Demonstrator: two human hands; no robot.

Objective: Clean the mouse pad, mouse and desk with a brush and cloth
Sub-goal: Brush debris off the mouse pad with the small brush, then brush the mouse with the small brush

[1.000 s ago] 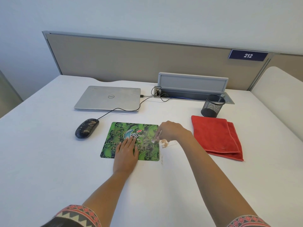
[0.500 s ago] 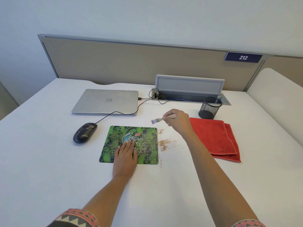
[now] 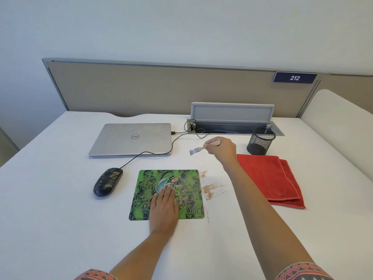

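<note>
The desk [image 3: 60, 209] is the biggest job and it is not done: brown crumbs [image 3: 210, 190] lie scattered on its white top just beside the right edge of the mouse pad [image 3: 187, 178], with a thinner trail along that edge toward the near corner. The red cloth [image 3: 268, 178] lies folded and flat to the right, apart from both hands, so by the look of it the wiping has not begun. The mouse pad sits in the middle of the desk and looks mostly brushed, though its busy green print may be hiding leftover grit. The left hand [image 3: 164, 211] lies flat on its near half, fingers straight, pressing it in place. The mouse [image 3: 108, 181] rests on the desk just left of the pad, its dark shell speckled with pale dirt, so it awaits cleaning. The right hand [image 3: 222, 147] grips the handle of the brush [image 3: 196, 150], held off the desk beyond the pad with bristles pointing left.

Around them, a closed laptop [image 3: 131, 138] lies behind the mouse, and a mesh pen cup [image 3: 261, 143] stands behind the cloth. The mouse cable [image 3: 141, 156] crosses the desk between laptop and pad, where sweeping strokes could snag it.
</note>
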